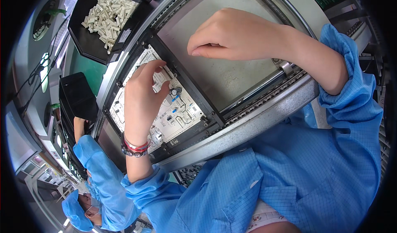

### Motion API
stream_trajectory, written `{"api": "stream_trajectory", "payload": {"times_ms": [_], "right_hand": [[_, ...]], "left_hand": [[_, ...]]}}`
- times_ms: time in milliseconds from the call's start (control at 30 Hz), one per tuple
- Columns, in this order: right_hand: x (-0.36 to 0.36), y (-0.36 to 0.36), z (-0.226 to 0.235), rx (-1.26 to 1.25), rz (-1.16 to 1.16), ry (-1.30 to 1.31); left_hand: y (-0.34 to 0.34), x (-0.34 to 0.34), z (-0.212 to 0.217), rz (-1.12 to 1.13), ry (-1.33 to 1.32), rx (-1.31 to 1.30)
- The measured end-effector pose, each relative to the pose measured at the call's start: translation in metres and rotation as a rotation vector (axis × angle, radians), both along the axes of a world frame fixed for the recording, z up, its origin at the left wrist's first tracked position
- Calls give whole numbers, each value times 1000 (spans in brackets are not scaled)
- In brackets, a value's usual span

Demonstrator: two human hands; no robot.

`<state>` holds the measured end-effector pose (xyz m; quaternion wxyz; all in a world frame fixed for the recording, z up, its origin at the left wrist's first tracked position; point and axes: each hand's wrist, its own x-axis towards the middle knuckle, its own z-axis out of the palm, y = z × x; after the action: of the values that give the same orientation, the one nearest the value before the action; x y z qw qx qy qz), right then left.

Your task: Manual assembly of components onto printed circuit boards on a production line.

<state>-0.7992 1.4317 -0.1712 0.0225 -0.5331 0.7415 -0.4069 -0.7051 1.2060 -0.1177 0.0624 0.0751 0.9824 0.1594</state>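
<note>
A white circuit board sits in a black carrier frame on the conveyor. My left hand is over the board, its thumb and fingers apart; the hand covers part of the board. Nothing shows gripped between those fingers. Close to its thumb stand a round capacitor and small blue components. My right hand hovers to the right of the frame, above the grey bed of the conveyor. Its fingers are curled against the thumb, and whatever they may hold is hidden.
A black bin full of white connectors stands beyond the conveyor at upper left. Nearer the left lies another black bin. The conveyor's metal rail runs between my body and the board. A co-worker in blue works at lower left.
</note>
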Motion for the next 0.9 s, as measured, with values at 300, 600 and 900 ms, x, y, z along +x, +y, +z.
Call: {"api": "stream_trajectory", "payload": {"times_ms": [300, 600, 900], "right_hand": [[1, 2, -3, 14, -3, 13], [-13, 4, -1, 37, 52, -52], [-9, 24, -14, 139, -22, -265]], "left_hand": [[4, -2, 2, -54, -39, -62], [7, 16, -12, 28, 85, 13], [9, 71, -5, 135, 469, 170]]}}
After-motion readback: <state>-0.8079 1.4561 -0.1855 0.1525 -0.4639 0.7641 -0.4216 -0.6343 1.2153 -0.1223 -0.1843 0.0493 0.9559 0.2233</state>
